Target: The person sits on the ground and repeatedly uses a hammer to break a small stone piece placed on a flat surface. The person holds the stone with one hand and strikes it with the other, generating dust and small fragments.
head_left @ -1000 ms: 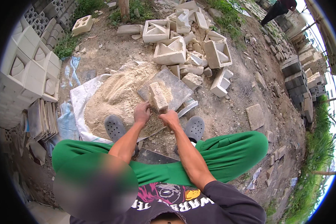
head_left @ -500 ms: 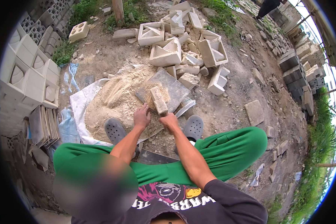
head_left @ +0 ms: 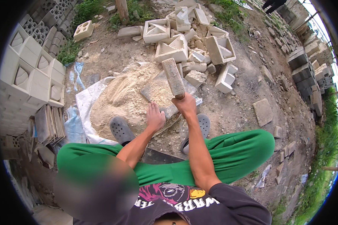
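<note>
My right hand is closed around the handle of a mallet, whose long, dusty, block-shaped head is raised above a flat grey slab. Crushed pale material lies on the slab. My left hand rests at the slab's near edge, fingers stretched out with nothing held. Left of the slab, a heap of pale grit is spread over a white sheet. Part of the slab is hidden behind the mallet and my right hand.
Broken cream blocks are piled beyond the slab. Moulded blocks and thin boards stand at the left. Grey blocks are stacked at the far right. A flat stone lies right of my feet. A person stands far off.
The mallet has risen off the slab in my right hand, its head swinging up and away from me. My left hand has shifted slightly right and nearer to me, fingers still stretched.
</note>
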Action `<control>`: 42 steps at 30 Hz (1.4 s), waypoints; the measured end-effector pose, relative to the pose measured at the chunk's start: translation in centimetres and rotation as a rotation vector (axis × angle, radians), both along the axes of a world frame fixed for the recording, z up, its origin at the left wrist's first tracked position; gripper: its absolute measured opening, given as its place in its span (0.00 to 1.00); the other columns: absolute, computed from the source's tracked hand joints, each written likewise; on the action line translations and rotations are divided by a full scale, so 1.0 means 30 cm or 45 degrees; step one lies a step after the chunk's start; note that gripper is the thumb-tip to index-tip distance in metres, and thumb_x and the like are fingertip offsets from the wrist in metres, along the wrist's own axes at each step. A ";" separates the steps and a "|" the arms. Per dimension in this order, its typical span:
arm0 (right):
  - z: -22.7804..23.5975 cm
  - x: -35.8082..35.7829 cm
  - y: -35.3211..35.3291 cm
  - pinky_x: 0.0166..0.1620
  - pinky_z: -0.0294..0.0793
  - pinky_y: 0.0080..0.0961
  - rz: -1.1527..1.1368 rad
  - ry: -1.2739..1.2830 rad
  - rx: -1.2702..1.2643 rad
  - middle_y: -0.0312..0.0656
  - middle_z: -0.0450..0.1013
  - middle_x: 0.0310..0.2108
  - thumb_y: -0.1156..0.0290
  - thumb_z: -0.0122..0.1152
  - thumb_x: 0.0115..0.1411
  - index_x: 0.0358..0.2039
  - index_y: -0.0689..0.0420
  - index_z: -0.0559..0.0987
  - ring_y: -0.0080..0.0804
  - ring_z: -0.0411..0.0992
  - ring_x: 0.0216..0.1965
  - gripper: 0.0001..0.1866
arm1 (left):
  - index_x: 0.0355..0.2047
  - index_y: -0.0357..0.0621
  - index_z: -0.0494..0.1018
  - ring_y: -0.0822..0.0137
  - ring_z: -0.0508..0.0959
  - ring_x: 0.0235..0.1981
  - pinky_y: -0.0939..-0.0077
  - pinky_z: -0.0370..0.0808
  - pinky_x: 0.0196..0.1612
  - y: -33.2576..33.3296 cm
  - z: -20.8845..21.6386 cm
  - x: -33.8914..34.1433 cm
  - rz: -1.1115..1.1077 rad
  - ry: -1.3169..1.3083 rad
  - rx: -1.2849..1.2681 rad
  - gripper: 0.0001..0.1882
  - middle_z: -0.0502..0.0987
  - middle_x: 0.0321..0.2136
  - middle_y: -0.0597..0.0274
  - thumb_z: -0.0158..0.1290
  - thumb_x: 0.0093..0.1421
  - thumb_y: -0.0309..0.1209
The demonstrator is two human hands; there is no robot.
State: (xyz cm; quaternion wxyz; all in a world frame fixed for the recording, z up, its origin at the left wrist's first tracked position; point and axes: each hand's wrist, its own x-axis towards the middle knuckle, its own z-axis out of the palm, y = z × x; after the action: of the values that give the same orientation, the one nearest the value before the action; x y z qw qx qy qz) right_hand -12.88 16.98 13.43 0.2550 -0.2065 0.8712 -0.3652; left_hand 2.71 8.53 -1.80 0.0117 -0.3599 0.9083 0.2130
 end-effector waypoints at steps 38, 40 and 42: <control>-0.385 0.061 0.035 0.31 0.78 0.32 -0.256 -0.472 0.071 0.46 0.79 0.21 0.62 0.69 0.46 0.28 0.67 0.83 0.34 0.79 0.23 0.18 | 0.67 0.25 0.51 0.43 0.49 0.73 0.52 0.45 0.74 -0.131 -0.056 -0.198 -0.144 0.241 -0.034 0.38 0.50 0.70 0.34 0.43 0.65 0.43; -0.511 0.074 0.020 0.22 0.75 0.30 -0.229 -0.378 0.035 0.45 0.77 0.19 0.66 0.69 0.48 0.26 0.67 0.81 0.32 0.76 0.17 0.15 | 0.67 0.26 0.53 0.44 0.49 0.73 0.52 0.45 0.74 -0.132 -0.044 -0.169 -0.025 0.221 -0.033 0.38 0.50 0.70 0.35 0.43 0.65 0.43; -0.385 0.084 -0.010 0.22 0.75 0.30 -0.183 -0.441 0.096 0.45 0.76 0.19 0.66 0.70 0.48 0.27 0.68 0.81 0.32 0.76 0.17 0.15 | 0.67 0.26 0.53 0.45 0.49 0.73 0.52 0.45 0.74 -0.141 -0.060 -0.130 -0.005 0.186 -0.033 0.37 0.51 0.70 0.36 0.43 0.65 0.43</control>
State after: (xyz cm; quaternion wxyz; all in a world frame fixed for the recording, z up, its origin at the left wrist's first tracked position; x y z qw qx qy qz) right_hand -10.35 16.69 1.89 0.3820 -0.0682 0.8398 -0.3798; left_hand -1.20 4.29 -3.62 -0.0588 -0.3418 0.9101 0.2267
